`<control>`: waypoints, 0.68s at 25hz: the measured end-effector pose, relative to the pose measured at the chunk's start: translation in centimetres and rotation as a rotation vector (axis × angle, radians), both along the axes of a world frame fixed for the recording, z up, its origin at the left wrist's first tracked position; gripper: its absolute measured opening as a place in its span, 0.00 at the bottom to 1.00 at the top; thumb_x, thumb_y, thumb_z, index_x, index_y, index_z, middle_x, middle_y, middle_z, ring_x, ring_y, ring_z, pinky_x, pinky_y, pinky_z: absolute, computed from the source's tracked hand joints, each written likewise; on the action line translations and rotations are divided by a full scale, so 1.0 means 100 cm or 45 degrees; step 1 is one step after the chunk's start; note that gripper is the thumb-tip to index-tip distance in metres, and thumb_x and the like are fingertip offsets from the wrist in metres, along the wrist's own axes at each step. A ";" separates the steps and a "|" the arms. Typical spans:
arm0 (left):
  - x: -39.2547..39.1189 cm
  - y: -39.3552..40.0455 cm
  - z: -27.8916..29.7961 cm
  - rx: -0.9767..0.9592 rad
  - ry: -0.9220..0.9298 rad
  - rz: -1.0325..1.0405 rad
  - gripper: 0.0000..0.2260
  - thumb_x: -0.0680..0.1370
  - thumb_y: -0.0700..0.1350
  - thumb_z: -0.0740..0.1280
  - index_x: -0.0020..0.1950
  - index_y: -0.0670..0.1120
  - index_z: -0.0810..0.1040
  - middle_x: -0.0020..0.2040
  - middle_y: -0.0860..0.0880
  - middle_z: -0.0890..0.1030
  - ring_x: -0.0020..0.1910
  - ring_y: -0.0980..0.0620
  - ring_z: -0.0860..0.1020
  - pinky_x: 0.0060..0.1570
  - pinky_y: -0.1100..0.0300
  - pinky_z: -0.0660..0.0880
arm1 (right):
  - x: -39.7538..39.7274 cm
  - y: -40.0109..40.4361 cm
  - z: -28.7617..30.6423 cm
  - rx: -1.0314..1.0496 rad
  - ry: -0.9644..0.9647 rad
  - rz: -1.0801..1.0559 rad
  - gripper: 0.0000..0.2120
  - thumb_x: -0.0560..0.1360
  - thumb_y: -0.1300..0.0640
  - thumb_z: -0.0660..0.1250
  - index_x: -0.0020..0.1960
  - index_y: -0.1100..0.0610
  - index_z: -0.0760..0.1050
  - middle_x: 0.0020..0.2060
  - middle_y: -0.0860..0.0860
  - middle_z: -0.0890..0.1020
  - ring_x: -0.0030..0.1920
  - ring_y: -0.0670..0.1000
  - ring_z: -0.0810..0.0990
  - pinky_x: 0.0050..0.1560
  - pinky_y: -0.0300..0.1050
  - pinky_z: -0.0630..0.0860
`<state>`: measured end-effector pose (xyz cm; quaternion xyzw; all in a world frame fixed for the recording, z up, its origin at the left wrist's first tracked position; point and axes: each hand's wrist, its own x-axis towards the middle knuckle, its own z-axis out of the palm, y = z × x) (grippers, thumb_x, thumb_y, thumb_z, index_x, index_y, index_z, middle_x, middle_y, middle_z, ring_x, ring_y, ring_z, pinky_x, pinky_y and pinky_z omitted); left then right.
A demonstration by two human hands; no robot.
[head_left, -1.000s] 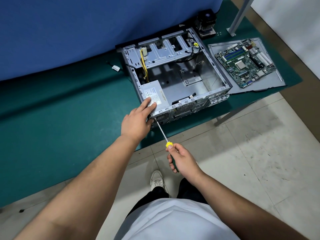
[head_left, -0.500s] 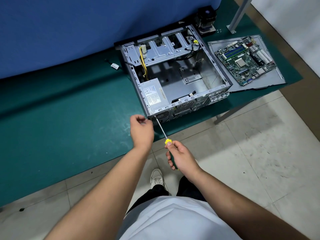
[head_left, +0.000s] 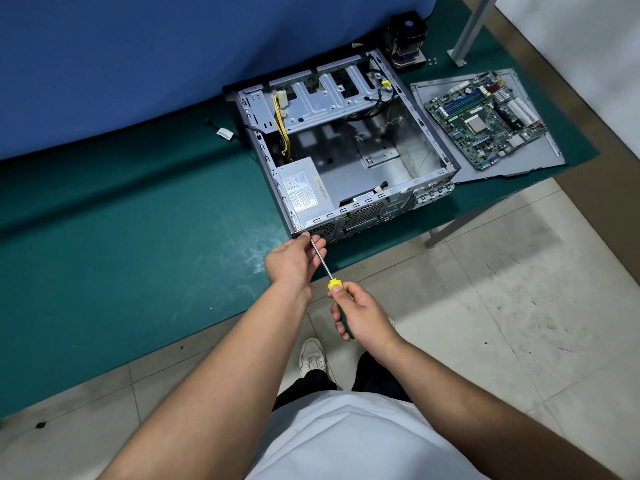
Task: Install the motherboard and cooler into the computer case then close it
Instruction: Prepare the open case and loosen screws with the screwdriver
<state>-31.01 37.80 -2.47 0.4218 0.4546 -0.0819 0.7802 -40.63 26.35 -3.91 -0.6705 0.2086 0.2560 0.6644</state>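
Fingers of the left hand (head_left: 292, 259), lifted off the power supply (head_left: 304, 192), now pinch the screwdriver (head_left: 323, 265) shaft at the computer case (head_left: 349, 157) corner, the right hand (head_left: 360, 317) clamped on its handle, so the motherboard (head_left: 485, 121) waits.

One computer case (head_left: 346, 161), one motherboard (head_left: 485, 119), one cooler (head_left: 407, 39), one screwdriver (head_left: 327, 268) (two hands visible).

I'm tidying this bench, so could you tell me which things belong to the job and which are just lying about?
Job: computer case, motherboard, cooler, side panel, screwdriver.
Lying about: loose cable, small screws, table leg.
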 end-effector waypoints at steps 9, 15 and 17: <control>-0.003 0.012 0.000 -0.155 -0.024 -0.126 0.07 0.81 0.35 0.65 0.59 0.39 0.74 0.45 0.38 0.87 0.43 0.44 0.87 0.38 0.54 0.84 | -0.003 -0.012 -0.005 -0.171 -0.069 0.013 0.07 0.83 0.48 0.64 0.51 0.49 0.77 0.30 0.47 0.76 0.27 0.47 0.73 0.27 0.40 0.68; 0.000 0.022 0.004 -0.286 0.002 -0.268 0.03 0.81 0.36 0.63 0.52 0.39 0.76 0.47 0.39 0.87 0.44 0.44 0.87 0.42 0.51 0.85 | -0.004 -0.028 -0.002 -0.468 -0.302 0.140 0.06 0.82 0.46 0.65 0.53 0.46 0.79 0.30 0.41 0.78 0.29 0.41 0.76 0.35 0.38 0.70; 0.000 0.024 0.005 -0.305 0.004 -0.274 0.03 0.81 0.36 0.63 0.51 0.39 0.76 0.48 0.38 0.87 0.45 0.43 0.87 0.44 0.49 0.85 | -0.004 -0.029 -0.001 -0.566 -0.367 0.156 0.07 0.81 0.45 0.66 0.53 0.46 0.79 0.30 0.41 0.78 0.30 0.42 0.75 0.34 0.37 0.68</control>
